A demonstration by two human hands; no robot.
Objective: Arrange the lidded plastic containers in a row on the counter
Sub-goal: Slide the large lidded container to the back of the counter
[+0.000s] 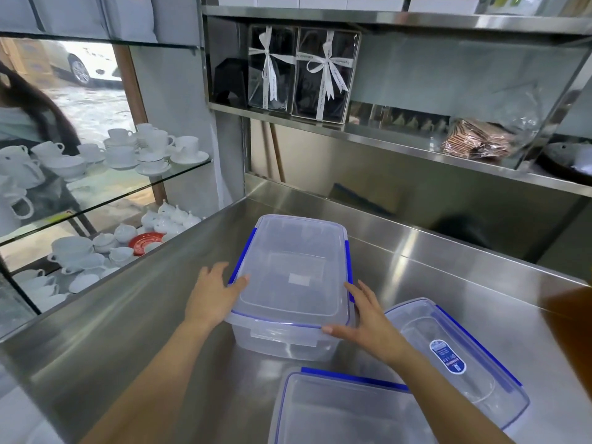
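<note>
A large clear plastic container (293,274) with a lid and blue clips stands on the steel counter (128,315), empty. My left hand (213,291) presses against its left side, thumb on the lid's edge. On its right near corner rests my right hand (368,318), fingers spread along the side. A second lidded container (455,363) with a round blue label lies to the right, just behind my right forearm. A third lidded container (346,415) sits nearest me at the bottom edge, partly cut off.
A steel shelf (400,139) above the counter's back holds two ribboned gift boxes (301,72) and a bag of brown packets (480,142). Glass shelves (105,187) with white cups and teapots stand at the left. A brown object (570,341) juts in at the right edge.
</note>
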